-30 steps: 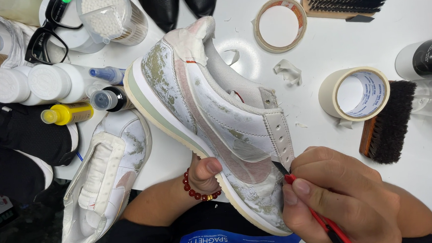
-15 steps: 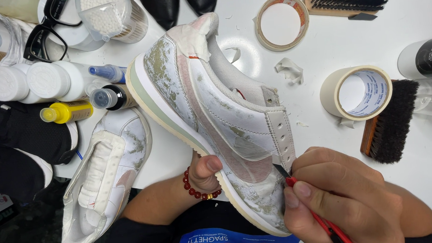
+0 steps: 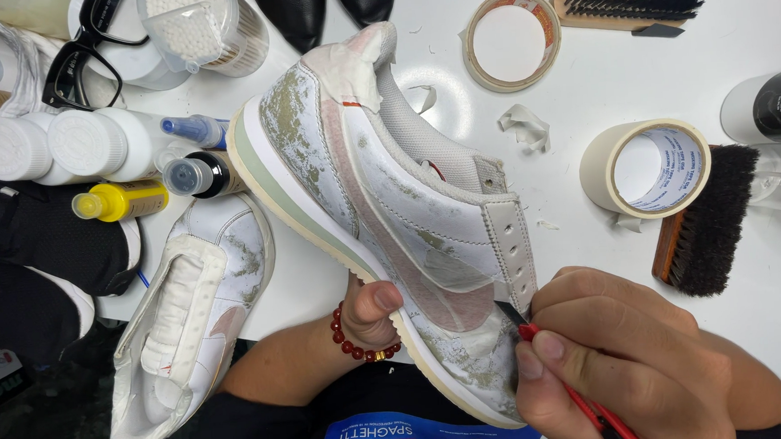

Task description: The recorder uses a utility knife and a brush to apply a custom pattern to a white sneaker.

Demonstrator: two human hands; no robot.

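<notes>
A white worktop (image 3: 597, 84) carries tape rolls, brushes and bottles. Near its front edge, a white sneaker (image 3: 390, 202) with masking tape on it lies on its side, heel toward the far edge. The left hand (image 3: 369, 314) grips its sole from below, thumb on the rim. The right hand (image 3: 620, 359) is closed around a red knife (image 3: 559, 375), its blade touching the sneaker's toe area. A second sneaker (image 3: 191, 319) lies at the front-left corner. A tape roll (image 3: 646, 169) stands just beside a dark brush (image 3: 707, 221).
</notes>
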